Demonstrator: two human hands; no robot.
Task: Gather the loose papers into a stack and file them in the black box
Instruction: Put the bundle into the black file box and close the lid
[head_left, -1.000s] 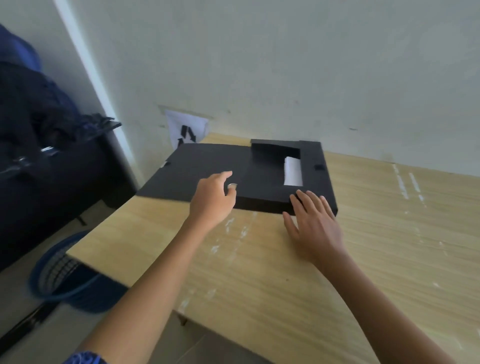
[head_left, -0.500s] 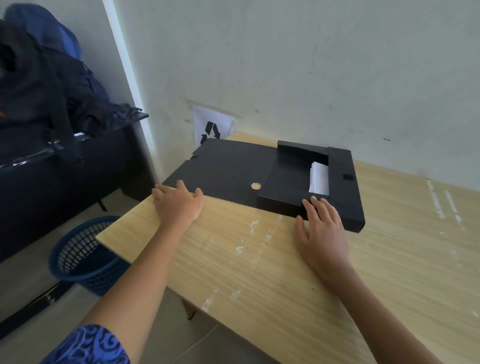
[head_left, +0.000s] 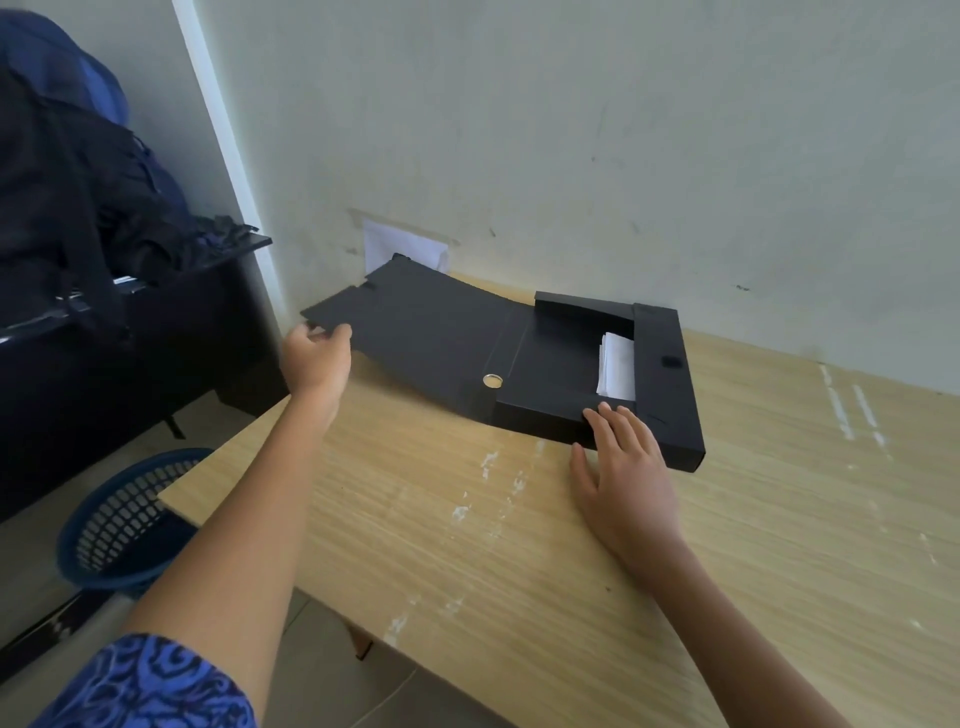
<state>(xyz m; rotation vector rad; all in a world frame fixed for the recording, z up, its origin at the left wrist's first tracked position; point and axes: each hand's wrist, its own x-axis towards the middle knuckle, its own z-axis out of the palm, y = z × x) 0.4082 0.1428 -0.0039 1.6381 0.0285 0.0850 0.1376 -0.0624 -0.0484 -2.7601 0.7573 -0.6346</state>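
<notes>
Most papers (head_left: 616, 365) hidden under box flap (head_left: 550, 371)

The flat black box (head_left: 670, 374) looks like matt card or thin plastic, smooth and dull, and its wide black lid flap (head_left: 431, 322) looks the same. A small round shiny metal stud (head_left: 492, 381) sits on the fold. The white sheets of paper (head_left: 617, 366) inside look thin and smooth. The light wooden table (head_left: 519, 545) has a streaky grain and some rough white scuffed patches. The round blue basket (head_left: 124, 519) is plastic mesh. The blue patterned sleeve (head_left: 145, 686) is soft cloth.
</notes>
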